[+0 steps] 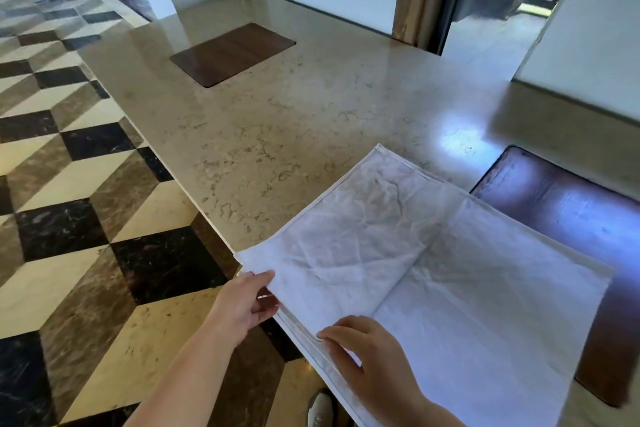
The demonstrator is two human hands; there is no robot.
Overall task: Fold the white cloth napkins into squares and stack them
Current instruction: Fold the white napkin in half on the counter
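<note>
White napkin, first fold in hand, lying on the marble counter at its near edge and partly over a dark wooden mat.

Head view: the left hand pinches the near-left corner; the right hand rests flat, fingers loosely spread, on the near hem, apparently pressing several layers. Next, carry the pinched corner across and align the edges.

Your napkin: white, creased. Surface before you: beige marble, faint brown veins. Two mats: dark brown wood grain, far and near. Floor: black, cream, brown cube pattern. Your shoe: white.
</note>
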